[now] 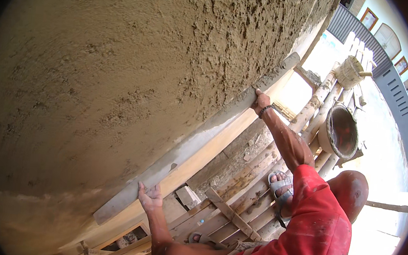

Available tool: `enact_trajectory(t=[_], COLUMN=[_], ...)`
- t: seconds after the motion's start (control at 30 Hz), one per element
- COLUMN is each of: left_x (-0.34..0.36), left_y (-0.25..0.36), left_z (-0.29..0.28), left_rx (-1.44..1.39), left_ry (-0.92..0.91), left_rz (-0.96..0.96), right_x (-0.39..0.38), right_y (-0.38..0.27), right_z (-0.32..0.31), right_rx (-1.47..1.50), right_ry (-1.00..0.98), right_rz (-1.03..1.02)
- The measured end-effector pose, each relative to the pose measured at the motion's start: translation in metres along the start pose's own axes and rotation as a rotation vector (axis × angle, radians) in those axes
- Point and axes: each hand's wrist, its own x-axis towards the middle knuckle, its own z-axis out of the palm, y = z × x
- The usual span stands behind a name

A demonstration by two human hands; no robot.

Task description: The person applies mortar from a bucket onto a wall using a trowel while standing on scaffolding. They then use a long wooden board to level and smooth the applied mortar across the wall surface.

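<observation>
A long, pale grey straightedge (pixel 122 199) lies slantwise along the lower edge of a wall coated in brown mortar (pixel 119 96). My left hand (pixel 150 198) grips its lower edge near the left end, thumb and fingers bent around it. Farther up, toward the other end, my right hand (pixel 262 101) holds the same bar, with a dark bead bracelet on the wrist. Wet mortar clings along the bar's upper right stretch. The mortar is rough and lumpy near the right hand, smoother toward the left.
I am on a scaffold of bamboo poles and planks (pixel 235 217). A mortar-stained bucket (pixel 324 133) stands at right, with another bucket (pixel 348 74) holding a handled tool beyond it. A pale block (pixel 188 197) lies near my left hand. My sandalled foot (pixel 282 189) rests on the poles.
</observation>
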Motion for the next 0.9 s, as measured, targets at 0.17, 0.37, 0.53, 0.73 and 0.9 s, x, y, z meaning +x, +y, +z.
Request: enact_trajectory(t=[0.17, 0.37, 0.53, 0.73, 0.9], left_x=[-0.022, -0.048, -0.075, -0.091, -0.115], left_y=[0.014, 0.057, 0.075, 0.104, 0.129], left_z=[0.024, 0.039, 0.072, 0.084, 0.103], left_rx=[-0.046, -0.102, -0.085, -0.098, -0.047], left_ry=[0.015, 0.036, 0.067, 0.097, 0.042], left_rz=[-0.034, -0.062, -0.082, -0.092, -0.037], right_x=[-0.026, -0.091, -0.093, -0.129, -0.157], right_y=[-0.031, -0.058, -0.069, -0.093, -0.112], right_z=[0.016, 0.059, 0.059, 0.072, 0.085], right_rx=[-0.012, 0.035, 0.074, -0.004, 0.028], right_ry=[-0.008, 0.014, 0.098, 0.079, 0.022], right_rz=[-0.027, 0.044, 0.047, 0.082, 0.046])
